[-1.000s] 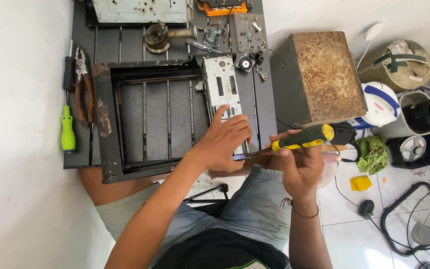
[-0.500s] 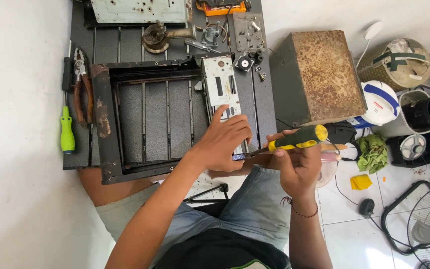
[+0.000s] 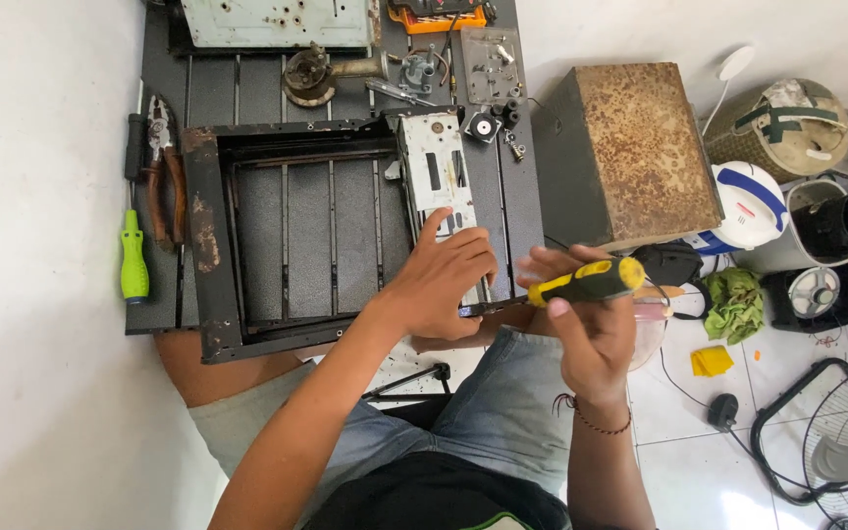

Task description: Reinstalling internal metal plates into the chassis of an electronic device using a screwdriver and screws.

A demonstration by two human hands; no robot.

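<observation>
Gripping a yellow-handled screwdriver (image 3: 581, 284) lying crosswise, tip leftward, the right hand (image 3: 591, 334) works while the left hand (image 3: 444, 285) presses the metal frame (image 3: 206, 245).

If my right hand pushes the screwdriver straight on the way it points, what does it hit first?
Most likely the near corner of the black metal frame, just under the left hand. The right hand aims the yellow-handled screwdriver leftward there; depth is unclear.
</observation>
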